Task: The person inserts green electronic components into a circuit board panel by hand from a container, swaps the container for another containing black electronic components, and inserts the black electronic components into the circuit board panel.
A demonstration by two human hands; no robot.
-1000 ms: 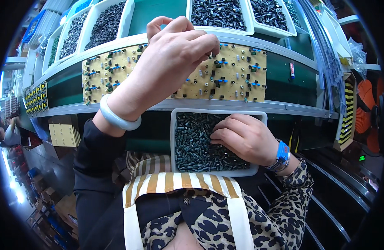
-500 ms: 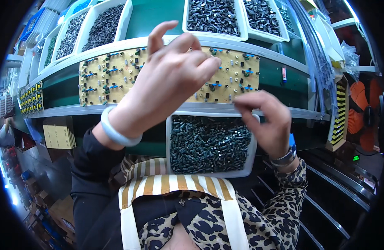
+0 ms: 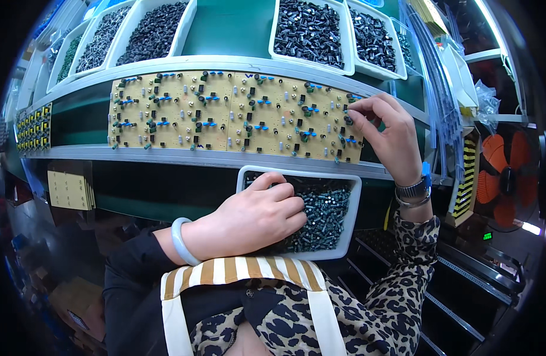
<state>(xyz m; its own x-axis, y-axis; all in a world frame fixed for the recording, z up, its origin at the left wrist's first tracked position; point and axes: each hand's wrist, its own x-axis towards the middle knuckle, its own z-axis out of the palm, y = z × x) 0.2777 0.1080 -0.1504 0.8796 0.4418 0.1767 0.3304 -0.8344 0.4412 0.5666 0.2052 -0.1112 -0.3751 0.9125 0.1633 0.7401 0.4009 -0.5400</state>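
My left hand (image 3: 252, 213), with a pale bangle at its wrist, rests over the white bin (image 3: 355, 202) of small dark green cylindrical capacitors (image 3: 323, 216). Its fingers curl down into the pile, and the tips are hidden among the parts. At the right end of the tan circuit boards (image 3: 222, 139), my right hand (image 3: 388, 130) pinches thumb and forefinger together just above the surface. A tiny dark part shows by those fingertips; whether it is held or sits in the board is unclear. Rows of black, blue and green components stand on the boards.
The boards lie between metal rails (image 3: 184, 155) on a green surface. Beyond the rails stand white bins of black parts (image 3: 308, 35) and of silvery parts (image 3: 104, 38). At far left is a board with yellow parts (image 3: 34, 129); an orange fan (image 3: 494, 181) stands right.
My left hand has come down from above the boards into the capacitor bin. My right hand has moved up and forward from beside the bin to the boards' right end.
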